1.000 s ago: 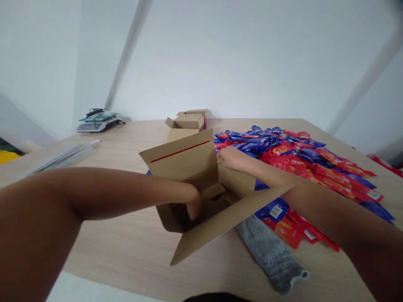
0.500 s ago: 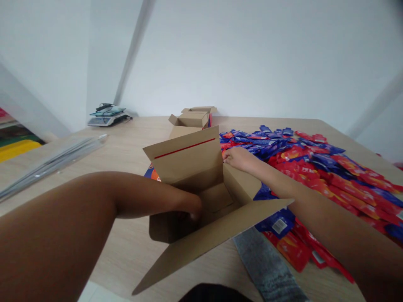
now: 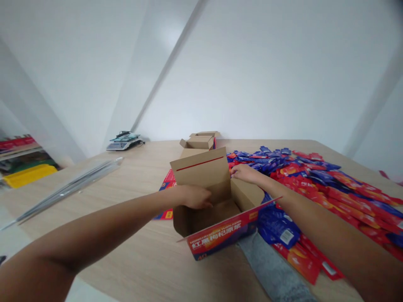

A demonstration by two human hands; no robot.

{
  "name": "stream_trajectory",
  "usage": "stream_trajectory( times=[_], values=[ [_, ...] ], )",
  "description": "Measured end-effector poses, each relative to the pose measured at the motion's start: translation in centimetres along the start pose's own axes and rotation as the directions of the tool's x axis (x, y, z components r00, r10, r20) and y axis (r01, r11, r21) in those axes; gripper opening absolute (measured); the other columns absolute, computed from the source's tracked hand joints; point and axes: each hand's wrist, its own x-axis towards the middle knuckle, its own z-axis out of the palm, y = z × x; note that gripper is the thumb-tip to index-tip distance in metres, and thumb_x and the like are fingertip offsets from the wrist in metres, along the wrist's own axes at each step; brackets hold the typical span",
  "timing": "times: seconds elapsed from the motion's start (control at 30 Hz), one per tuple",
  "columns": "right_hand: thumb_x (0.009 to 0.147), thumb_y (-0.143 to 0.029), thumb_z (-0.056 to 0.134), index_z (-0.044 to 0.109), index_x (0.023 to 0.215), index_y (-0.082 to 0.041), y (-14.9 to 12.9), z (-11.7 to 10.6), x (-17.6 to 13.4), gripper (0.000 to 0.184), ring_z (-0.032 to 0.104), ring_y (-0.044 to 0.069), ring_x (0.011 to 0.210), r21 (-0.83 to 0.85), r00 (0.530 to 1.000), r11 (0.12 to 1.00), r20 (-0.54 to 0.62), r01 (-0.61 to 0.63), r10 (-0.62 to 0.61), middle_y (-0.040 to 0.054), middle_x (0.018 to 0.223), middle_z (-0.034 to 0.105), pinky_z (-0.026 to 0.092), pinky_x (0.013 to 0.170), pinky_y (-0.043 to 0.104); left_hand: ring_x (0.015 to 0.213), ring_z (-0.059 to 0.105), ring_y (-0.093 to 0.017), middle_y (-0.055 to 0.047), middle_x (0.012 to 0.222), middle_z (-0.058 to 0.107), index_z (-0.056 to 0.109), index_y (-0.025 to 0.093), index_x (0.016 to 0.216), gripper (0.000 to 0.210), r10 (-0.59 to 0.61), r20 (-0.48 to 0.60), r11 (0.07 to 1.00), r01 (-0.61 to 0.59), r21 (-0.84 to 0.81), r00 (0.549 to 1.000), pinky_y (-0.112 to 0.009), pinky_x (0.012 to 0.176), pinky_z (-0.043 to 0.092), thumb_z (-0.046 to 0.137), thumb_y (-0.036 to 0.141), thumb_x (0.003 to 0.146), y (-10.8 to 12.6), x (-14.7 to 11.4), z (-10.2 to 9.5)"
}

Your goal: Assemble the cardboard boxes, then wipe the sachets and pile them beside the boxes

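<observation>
Presently, an open red-and-blue printed cardboard box [image 3: 220, 235] is resting, seemingly, on the pale wood-grain table [image 3: 135, 251], slightly below the view's centre, toward six o'clock. The bare right hand [image 3: 244, 173] is pinching its rim at one o'clock, fingers closed. At ten o'clock, the bare left hand [image 3: 198, 197] is hanging in its mouth, loosely curled; whether it is gripping anything I cannot tell. Glossy red and blue packets [image 3: 315, 186] are lying toward three o'clock. Likely light, the box should be stiff along its walls, bendy at the flaps, so wall rims are offering the surest hold.
</observation>
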Motion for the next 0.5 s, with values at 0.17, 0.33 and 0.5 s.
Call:
stream_trajectory(
  times=[0.17,0.33,0.5],
  values=[
    [0.072,-0.018,0.053,0.069,0.083,-0.016,-0.1,0.3,-0.5,0.020,0.063,0.020,0.084,0.023,1.000,1.000,-0.013,-0.001,0.002,0.0056,0.088,0.070,0.044,0.073,0.027,0.079,0.059,-0.027,-0.007,0.068,0.061,0.061,0.021,0.063,0.029,-0.099,-0.333,0.974,0.160,0.161,0.938,-0.040,0.081,0.040,0.052,0.044,0.076,-2.7,-2.8,-3.9],
    [0.067,-0.016,0.052,0.070,0.083,-0.017,-0.5,0.5,-0.9,0.024,0.062,0.022,0.086,0.095,0.999,0.996,0.038,0.004,-0.007,0.0054,0.091,0.071,0.045,0.076,0.030,0.107,0.050,-0.028,-0.011,0.107,0.060,0.061,0.018,0.089,0.031,-0.119,-0.472,0.993,0.113,-0.042,0.873,-0.039,0.094,0.036,0.068,0.032,0.062,-7.3,-4.0,-0.5],
    [0.068,-0.028,0.056,0.070,0.092,-0.016,0.2,0.1,-1.4,0.030,0.064,0.022,0.080,0.399,0.988,0.910,0.144,-0.108,0.054,0.0046,0.086,0.072,0.047,0.073,0.031,0.094,0.060,-0.021,-0.011,0.100,0.063,0.057,0.015,0.094,0.041,-0.357,-0.571,0.710,-0.182,-0.680,0.739,-0.033,0.084,0.045,0.048,0.052,0.078,-12.1,-2.3,1.3]
  ],
)
